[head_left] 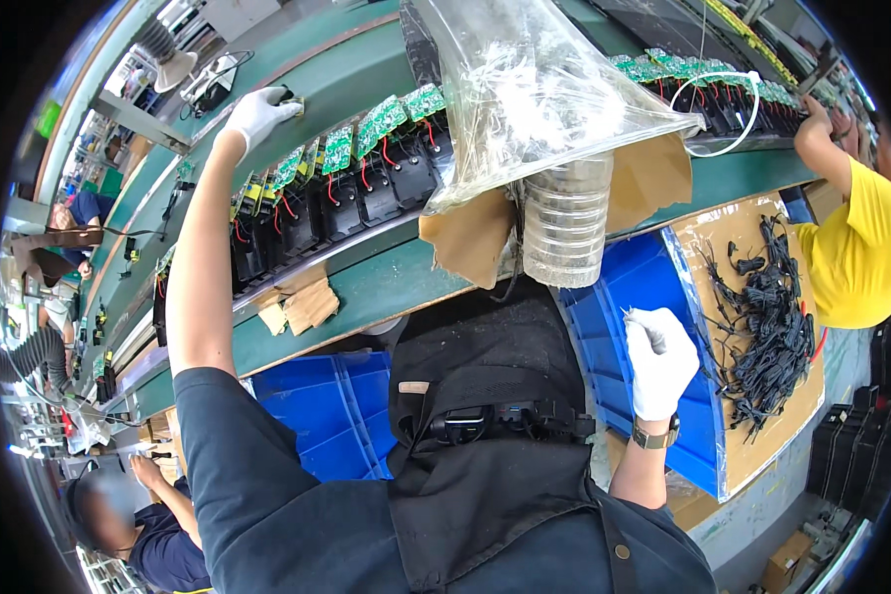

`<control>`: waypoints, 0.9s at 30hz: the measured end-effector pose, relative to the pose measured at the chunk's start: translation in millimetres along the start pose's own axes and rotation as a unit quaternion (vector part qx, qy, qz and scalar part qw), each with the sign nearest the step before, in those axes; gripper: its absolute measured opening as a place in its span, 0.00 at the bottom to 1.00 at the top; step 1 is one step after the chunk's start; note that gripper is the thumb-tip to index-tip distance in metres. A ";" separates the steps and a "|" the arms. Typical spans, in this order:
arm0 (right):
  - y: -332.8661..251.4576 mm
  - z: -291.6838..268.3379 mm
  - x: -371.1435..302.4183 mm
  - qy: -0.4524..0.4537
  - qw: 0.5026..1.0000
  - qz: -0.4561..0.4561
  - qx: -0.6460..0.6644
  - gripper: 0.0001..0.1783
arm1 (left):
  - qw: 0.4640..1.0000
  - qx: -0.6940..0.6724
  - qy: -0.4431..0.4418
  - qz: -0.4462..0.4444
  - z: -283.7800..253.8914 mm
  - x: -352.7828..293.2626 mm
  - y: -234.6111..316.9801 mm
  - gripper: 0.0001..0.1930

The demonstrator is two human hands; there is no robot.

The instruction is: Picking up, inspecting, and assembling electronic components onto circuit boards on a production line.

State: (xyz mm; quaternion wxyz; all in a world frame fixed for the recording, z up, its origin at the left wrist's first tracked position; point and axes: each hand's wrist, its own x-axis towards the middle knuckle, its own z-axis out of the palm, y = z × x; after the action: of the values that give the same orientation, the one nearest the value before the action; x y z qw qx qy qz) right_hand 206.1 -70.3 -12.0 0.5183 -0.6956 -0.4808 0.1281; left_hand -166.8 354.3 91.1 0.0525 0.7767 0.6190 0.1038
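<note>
My left hand [259, 115], in a white glove, reaches out over the green workbench [361, 74]. Its fingers close around a small dark part that I cannot make out. Just nearer to me stands a row of black plastic housings [337, 210], with green circuit boards [381, 123] on top and red wires hanging from them. My right hand [660, 362], also gloved and with a watch at the wrist, is held above a blue bin [619, 282]. Thumb and fingers are pinched together; a tiny thin tip shows there, too small to name.
A clear plastic sheet [535, 89] hangs over a ribbed clear bottle [566, 223] ahead. Black cables [767, 317] lie on cardboard at right. Another blue bin [337, 411] stands at left. Co-workers sit at far left, lower left and right, one in a yellow shirt [856, 247].
</note>
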 end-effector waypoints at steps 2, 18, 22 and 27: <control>1.7 0.1 -2.9 0.000 1.000 0.007 -0.002 0.08 | 0.996 -0.041 -0.052 0.064 -5.0 -14.6 28.6 0.32; 3.4 -0.1 -12.4 -0.035 0.997 -0.064 -0.026 0.07 | 0.954 -0.070 0.143 0.254 20.2 -122.9 130.6 0.35; 14.7 -6.5 -10.2 0.006 0.996 -0.067 -0.052 0.08 | 0.945 -0.243 0.198 0.097 2.9 -171.1 165.1 0.31; 36.1 -35.8 3.9 0.055 0.990 -0.071 -0.104 0.10 | 0.846 -0.461 0.269 0.024 12.7 -226.4 140.7 0.28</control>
State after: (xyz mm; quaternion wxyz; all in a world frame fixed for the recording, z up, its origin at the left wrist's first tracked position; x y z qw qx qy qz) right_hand 251.6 -88.5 -25.8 0.4767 -0.7155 -0.5107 0.0016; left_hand -78.2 102.7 86.5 0.2331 0.6198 0.4707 0.5831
